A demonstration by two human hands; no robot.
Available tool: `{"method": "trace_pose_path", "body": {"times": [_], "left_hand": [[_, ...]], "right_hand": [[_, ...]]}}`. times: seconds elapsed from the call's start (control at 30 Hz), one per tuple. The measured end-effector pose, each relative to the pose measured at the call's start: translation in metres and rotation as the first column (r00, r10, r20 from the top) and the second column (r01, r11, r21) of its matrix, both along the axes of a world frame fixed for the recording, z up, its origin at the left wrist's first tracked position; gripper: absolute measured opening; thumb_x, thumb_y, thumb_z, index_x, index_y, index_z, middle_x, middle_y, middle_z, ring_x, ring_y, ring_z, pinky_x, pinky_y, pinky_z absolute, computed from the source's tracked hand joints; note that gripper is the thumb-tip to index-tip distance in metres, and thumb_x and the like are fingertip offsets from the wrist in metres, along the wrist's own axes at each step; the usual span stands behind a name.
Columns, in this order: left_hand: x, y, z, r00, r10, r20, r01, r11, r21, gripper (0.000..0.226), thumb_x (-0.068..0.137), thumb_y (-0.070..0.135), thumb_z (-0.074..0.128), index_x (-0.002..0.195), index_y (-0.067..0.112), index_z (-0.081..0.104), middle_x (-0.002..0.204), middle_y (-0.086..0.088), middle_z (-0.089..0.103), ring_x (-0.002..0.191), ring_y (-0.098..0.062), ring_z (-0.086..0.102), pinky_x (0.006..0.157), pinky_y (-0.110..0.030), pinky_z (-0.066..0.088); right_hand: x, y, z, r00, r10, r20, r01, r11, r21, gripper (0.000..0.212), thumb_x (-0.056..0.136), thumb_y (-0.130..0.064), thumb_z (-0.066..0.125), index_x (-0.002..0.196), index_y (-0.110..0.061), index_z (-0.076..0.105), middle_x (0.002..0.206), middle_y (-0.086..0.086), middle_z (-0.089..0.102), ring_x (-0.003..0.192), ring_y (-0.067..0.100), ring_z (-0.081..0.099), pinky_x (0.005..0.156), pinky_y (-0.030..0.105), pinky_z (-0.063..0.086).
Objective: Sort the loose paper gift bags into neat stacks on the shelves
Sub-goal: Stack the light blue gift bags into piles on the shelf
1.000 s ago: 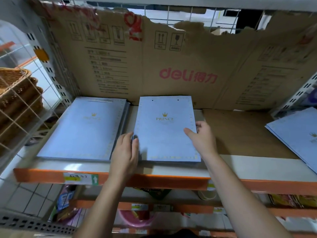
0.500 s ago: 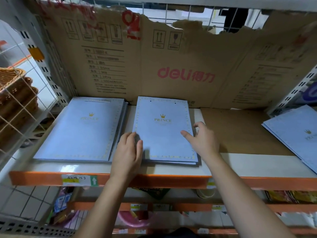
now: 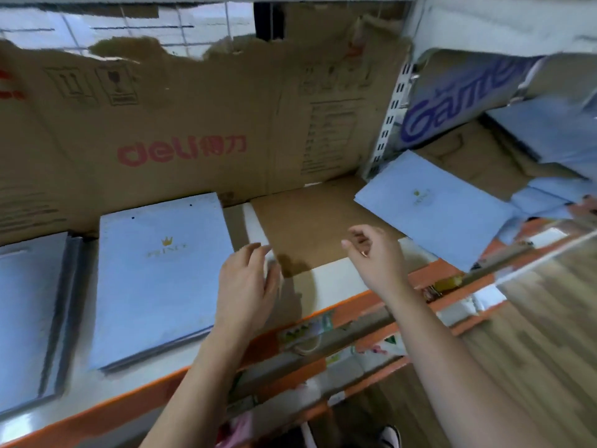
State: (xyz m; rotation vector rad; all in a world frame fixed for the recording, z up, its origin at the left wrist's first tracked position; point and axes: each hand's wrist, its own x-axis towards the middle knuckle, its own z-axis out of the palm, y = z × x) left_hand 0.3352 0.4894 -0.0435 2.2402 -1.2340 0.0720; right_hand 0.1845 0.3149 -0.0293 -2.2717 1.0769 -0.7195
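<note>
Both hands hang empty above the shelf (image 3: 329,279). The left hand (image 3: 248,286) is palm down with its fingers loosely spread, at the right edge of a squared stack of pale blue gift bags (image 3: 161,276). I cannot tell whether it touches that edge. A second stack (image 3: 29,315) lies further to that hand's left. The right hand (image 3: 374,257) is slack, fingers half curled, thumb near forefinger, pinching nothing. Just beyond it and to its right a loose bag (image 3: 429,208) lies flat and askew, its near corner past the shelf's front lip. More bags (image 3: 549,195) lie jumbled further right, too blurred to count. Between the two hands shows a bare brown cardboard liner (image 3: 310,227).

Folded flat, such a bag is likely light and thin, fairly stiff across its face yet quick to crease, and its smooth paper should slide easily. The overhanging corner looks the best place to grip, thumb on top and fingers beneath. The other hand should support the far side so the bag does not bend.
</note>
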Motion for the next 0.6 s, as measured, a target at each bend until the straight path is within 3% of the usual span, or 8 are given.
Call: {"method": "trace_pose_path", "body": {"times": [0.2, 0.43, 0.6], "left_hand": [[-0.064, -0.082, 0.001, 0.994, -0.112, 0.0, 0.112, 0.993, 0.025, 0.037, 0.094, 0.038, 0.041, 0.121, 0.018, 0.058, 0.127, -0.007, 0.056, 0.115, -0.028, 0.052, 0.099, -0.044, 0.042], [-0.162, -0.208, 0.005, 0.969, -0.245, 0.041, 0.247, 0.968, -0.05, 0.04, 0.093, 0.037, 0.043, 0.121, 0.013, 0.058, 0.124, -0.009, 0.058, 0.111, -0.032, 0.055, 0.09, -0.046, 0.046], [-0.224, -0.277, 0.013, 0.966, -0.259, 0.004, 0.258, 0.962, -0.091, 0.042, 0.093, 0.038, 0.042, 0.122, 0.012, 0.059, 0.124, -0.01, 0.058, 0.111, -0.032, 0.055, 0.089, -0.046, 0.045]], "right_hand": [[-0.08, -0.062, 0.008, 0.994, -0.074, 0.084, 0.076, 0.997, -0.019, 0.027, 0.092, -0.025, 0.062, 0.116, -0.013, 0.064, 0.109, 0.002, 0.063, 0.098, 0.01, 0.057, 0.084, 0.029, 0.049], [-0.194, -0.156, 0.016, 0.991, -0.123, 0.056, 0.125, 0.992, -0.027, 0.028, 0.093, -0.024, 0.061, 0.118, -0.012, 0.063, 0.109, 0.001, 0.062, 0.096, 0.013, 0.059, 0.081, 0.026, 0.047], [-0.263, -0.212, 0.019, 0.986, -0.166, 0.03, 0.167, 0.985, -0.045, 0.025, 0.09, -0.02, 0.064, 0.113, -0.009, 0.066, 0.106, 0.006, 0.066, 0.093, 0.02, 0.063, 0.085, 0.036, 0.05]]}}
